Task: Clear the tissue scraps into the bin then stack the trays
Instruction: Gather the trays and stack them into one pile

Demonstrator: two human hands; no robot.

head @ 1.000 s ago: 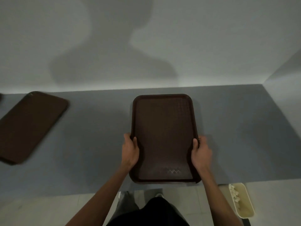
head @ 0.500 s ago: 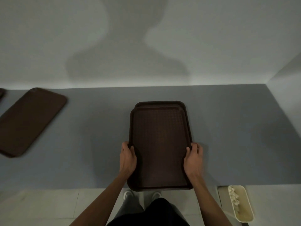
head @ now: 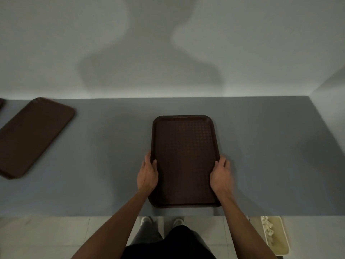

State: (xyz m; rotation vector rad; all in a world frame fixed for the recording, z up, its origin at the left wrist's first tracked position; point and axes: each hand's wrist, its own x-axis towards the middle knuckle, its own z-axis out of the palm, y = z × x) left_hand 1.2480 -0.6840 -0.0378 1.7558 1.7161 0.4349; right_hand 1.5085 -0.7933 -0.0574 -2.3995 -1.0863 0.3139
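A dark brown tray [head: 184, 159] lies on the grey table [head: 261, 156] straight in front of me, squarely over another tray that no longer shows. My left hand [head: 148, 174] grips its left rim with the thumb over the edge. My right hand [head: 221, 173] holds the right rim the same way. Another brown tray [head: 33, 135] lies askew at the far left of the table. The cream bin [head: 276, 234] with white tissue scraps [head: 267, 228] in it stands on the floor at the lower right.
A sliver of one more dark tray [head: 1, 104] shows at the left edge. A pale wall rises behind the table and another closes its right end. My shoes and the tiled floor [head: 56, 238] lie below the table's near edge.
The tray in my hands came down and slid forward onto the tray beneath, whose far edge showed half a second ago and is now covered. Both hands stayed on the rims.
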